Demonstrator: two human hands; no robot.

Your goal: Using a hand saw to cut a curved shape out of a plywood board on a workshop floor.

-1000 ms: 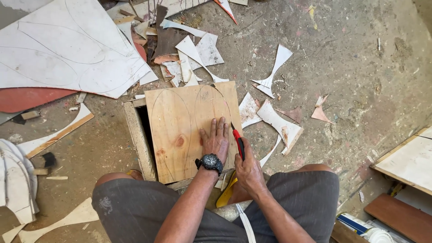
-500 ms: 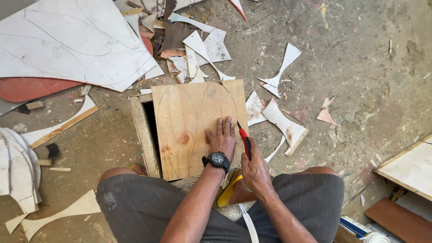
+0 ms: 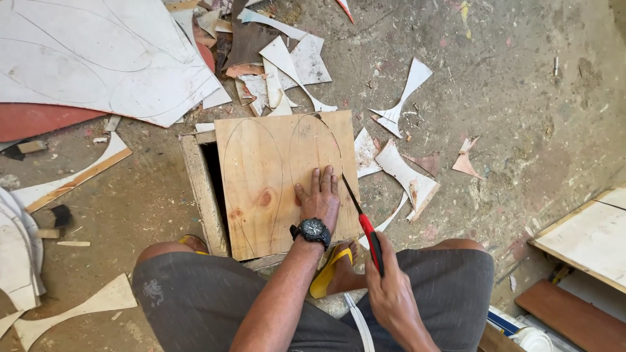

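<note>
Presently, seen from the head camera:

Left hand: the left hand (image 3: 319, 195) is laid flat, palm down, on the plywood board (image 3: 274, 176); its fingers (image 3: 328, 177) are spread wide and hold nothing; a black wristwatch (image 3: 313, 230) is worn on the wrist.

Right hand: the right hand (image 3: 391, 293) is closed around the red handle of a small saw (image 3: 365, 225); the thin dark blade is pointed toward 11 o'clock, along the right edge of the board, just beside the left hand.

Board: the pale square of plywood is set on a low wooden box (image 3: 199, 189), which serves as a worktop; it lies at 12 o'clock from the knees; two tall pencilled leaf-shaped outlines are drawn on it; a reddish knot is seen toward its lower left.

Body: grey shorts (image 3: 215, 306) are worn; a yellow sandal (image 3: 331, 272) is seen between the knees, under the board's near edge.

Floor: the dusty concrete floor (image 3: 521, 85) is strewn with white offcuts (image 3: 398, 111) at 12 to 2 o'clock of the board; a large white sheet (image 3: 98, 52) with curved pencil lines lies at 10 o'clock; a pale panel (image 3: 587, 238) lies at 3 o'clock.
</note>
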